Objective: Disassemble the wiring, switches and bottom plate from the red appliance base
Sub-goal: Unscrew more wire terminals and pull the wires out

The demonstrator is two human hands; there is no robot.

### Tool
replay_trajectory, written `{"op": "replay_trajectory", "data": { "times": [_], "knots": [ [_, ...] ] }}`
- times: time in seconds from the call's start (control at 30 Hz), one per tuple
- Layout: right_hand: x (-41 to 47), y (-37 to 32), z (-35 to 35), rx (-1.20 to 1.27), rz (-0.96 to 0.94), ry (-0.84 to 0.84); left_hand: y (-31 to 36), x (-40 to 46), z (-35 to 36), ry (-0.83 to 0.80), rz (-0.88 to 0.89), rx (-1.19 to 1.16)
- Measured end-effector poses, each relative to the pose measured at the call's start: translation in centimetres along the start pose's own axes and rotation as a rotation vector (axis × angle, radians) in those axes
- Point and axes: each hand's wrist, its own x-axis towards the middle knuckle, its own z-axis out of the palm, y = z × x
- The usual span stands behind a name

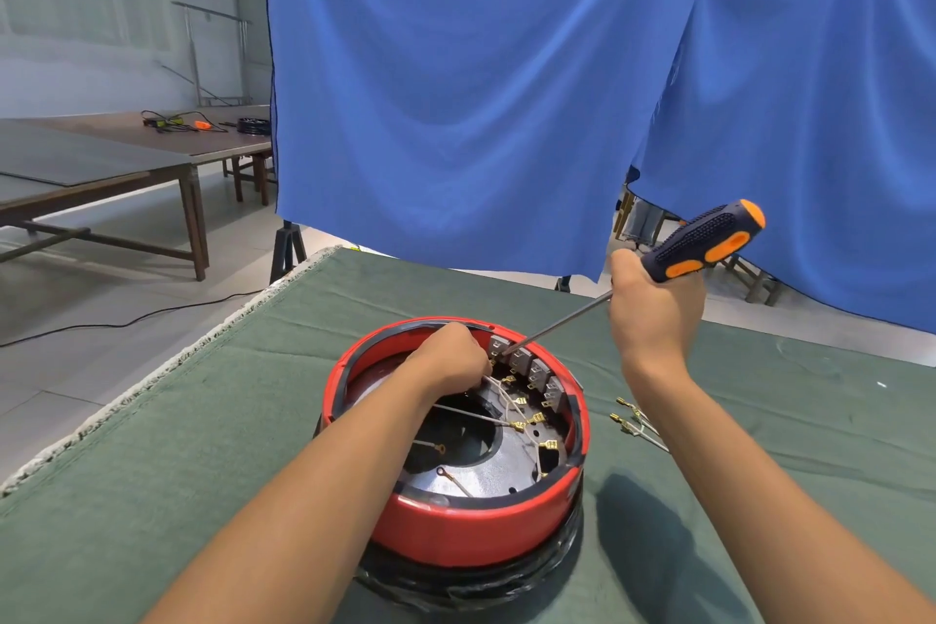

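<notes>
On the green cloth-covered table (pixel 759 421), the red appliance base (pixel 456 530) sits upside down, open side up, just in front of the person. Progress, as I judge it: partway. A few detached wires with brass terminals (pixel 635 421) lie on the cloth just right of the base, apart from it. Inside, many white wires (pixel 499 408) with brass spade connectors hang loose, seemingly unplugged. A row of switches (pixel 532 370) is seated along the far right inner wall; none looks removed. The grey bottom plate (pixel 481 474) is in place. So: wiring largely freed, switches and plate left.

Left hand (pixel 448 355) reaches into the base at the far rim, fingers curled down near the first switch; it appears to pinch wires there, though the fingertips are hidden. Right hand (pixel 653 304) is raised above and right of the base, fist wrapped round the screwdriver (pixel 704 241) low on its black-and-orange handle. The shaft slants down-left, tip at the far end of the switch row.
</notes>
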Motion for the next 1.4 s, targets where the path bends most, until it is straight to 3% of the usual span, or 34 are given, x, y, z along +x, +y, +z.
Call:
{"op": "replay_trajectory", "data": {
  "times": [0.2, 0.33, 0.43, 0.8, 1.1, 1.4],
  "knots": [
    [-2.9, 1.3, -1.2, 0.160, -0.175, -0.050, 0.0, 0.1, 0.1, 0.020, -0.009, -0.011],
    [-4.8, 0.8, -1.1, 0.110, -0.450, -0.133, 0.1, 0.1, 0.2, 0.037, -0.022, -0.019],
    [-4.9, 0.2, -0.7, 0.054, -0.510, -0.170, 0.2, 0.3, 0.4, 0.059, -0.019, -0.002],
    [-0.9, -0.6, -0.3, -0.001, -0.138, -0.137, 0.3, 0.9, 0.4, 0.050, -0.058, 0.017],
    [-0.3, -0.9, 0.2, -0.065, -0.080, -0.084, 0.1, 0.2, 0.1, 0.034, -0.031, -0.001],
    [-3.5, 1.5, -2.2, 0.156, -0.067, -0.045, 0.6, -0.8, -0.3, 0.041, -0.039, -0.057]
  ]
}}
